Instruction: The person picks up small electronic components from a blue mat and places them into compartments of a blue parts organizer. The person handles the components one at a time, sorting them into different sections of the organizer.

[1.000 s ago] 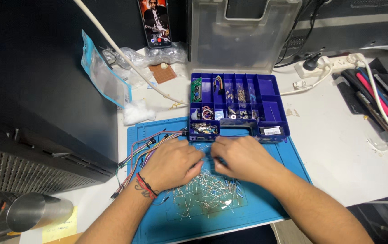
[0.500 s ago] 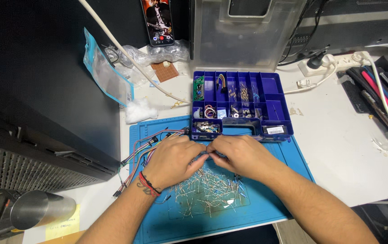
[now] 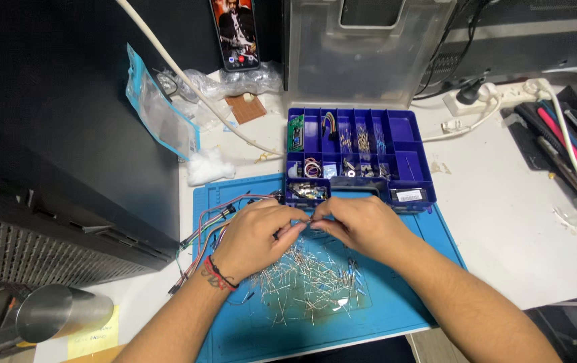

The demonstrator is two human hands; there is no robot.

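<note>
1. I am at a white desk with a blue work mat laid on it in front of me; a dark computer case stands along the left side.
2. At the far edge of the mat sits a blue compartment organiser, its clear lid tipped up behind it, small parts in several of its sections.
3. A phone leans against the back, and a white power strip lies to the right.
4. A heap of loose resistors is spread on the mat just under my hands; coloured jumper wires trail off its left side.
5. My left hand and right hand meet fingertip to fingertip above the heap, both pinched closed on one small wire-legged component, too small to tell more of it.
</note>
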